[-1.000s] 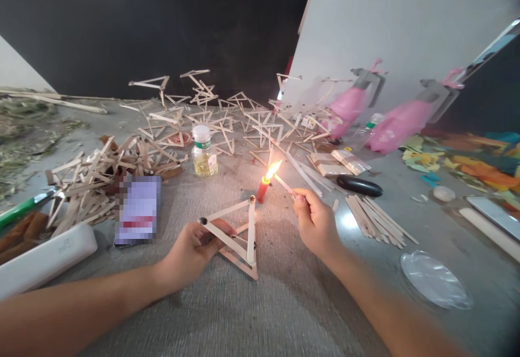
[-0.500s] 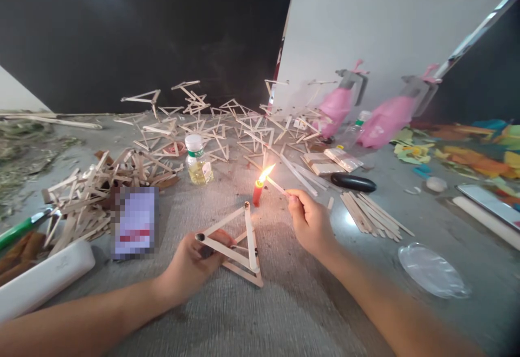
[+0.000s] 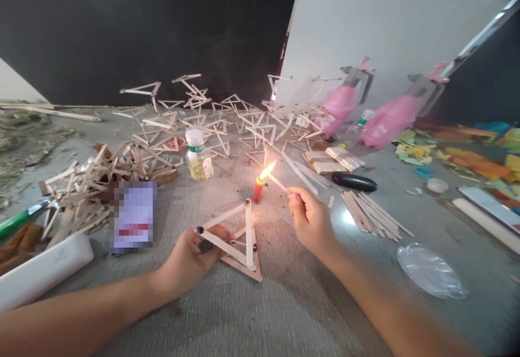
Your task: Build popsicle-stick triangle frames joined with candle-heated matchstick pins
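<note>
A short red candle (image 3: 258, 190) stands upright on the grey surface, lit. My right hand (image 3: 312, 217) pinches a thin wooden stick (image 3: 279, 185) by one end, and the stick's other end is at the flame (image 3: 267, 169). Fingers of my left hand (image 3: 189, 262) are closed on a triangular frame of flat wooden sticks (image 3: 225, 245), just in front of the candle. Dark blobs mark the frame's corners. Part of the frame is hidden behind its front triangle and my fingers.
Many stick frames (image 3: 219, 124) spread behind the candle. A stick pile (image 3: 122, 170), a small bottle (image 3: 199, 156) and a white case (image 3: 60, 262) are left. Loose sticks (image 3: 374, 213), a clear plastic lid (image 3: 430, 270) and pink spray bottles (image 3: 392, 116) are right.
The scene has shifted slightly with the camera. Both hands keep their holds, and the stick's end stays at the candle flame.
</note>
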{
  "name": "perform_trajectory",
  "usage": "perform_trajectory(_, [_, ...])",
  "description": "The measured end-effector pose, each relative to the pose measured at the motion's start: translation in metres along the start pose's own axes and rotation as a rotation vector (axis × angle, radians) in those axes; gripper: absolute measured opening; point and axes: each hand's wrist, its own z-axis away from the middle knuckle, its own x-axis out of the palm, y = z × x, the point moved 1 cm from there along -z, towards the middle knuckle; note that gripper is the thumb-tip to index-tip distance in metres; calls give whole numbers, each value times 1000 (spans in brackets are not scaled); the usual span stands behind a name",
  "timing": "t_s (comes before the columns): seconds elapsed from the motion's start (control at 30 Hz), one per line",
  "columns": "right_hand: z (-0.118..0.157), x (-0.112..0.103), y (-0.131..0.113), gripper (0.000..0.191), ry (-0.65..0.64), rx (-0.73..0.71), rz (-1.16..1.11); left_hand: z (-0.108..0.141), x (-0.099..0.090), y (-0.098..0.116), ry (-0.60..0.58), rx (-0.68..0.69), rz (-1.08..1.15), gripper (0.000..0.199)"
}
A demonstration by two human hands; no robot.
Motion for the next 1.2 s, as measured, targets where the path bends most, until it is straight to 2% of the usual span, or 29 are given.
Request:
perform_trajectory(0.17, [2,-1,1,31,-29,15,-60,-1,2,1,-2,-38,17,12])
perform_trajectory(0.37, [9,-1,4,42,-86,103,-400,-1,4,1,5,-76,-38,18])
perform_trajectory(0.47, [10,2,4,39,-75,127,-467,-1,3,3,-6,-56,-38,20])
perform_trajectory(0.6, [12,0,1,31,-41,87,-447,0,2,4,-20,-50,-29,19])
perform_trajectory(0.77, [12,-12,-12,30,23,2,-356,1,1,0,-19,-44,-37,17])
perform_trajectory(0.93, [8,-12,-19,32,12,27,-213,1,1,0,-16,-36,-86,18])
perform_trajectory(1.2, [3,-2,-14,32,-46,72,-194,0,-1,5,-16,-13,-138,19])
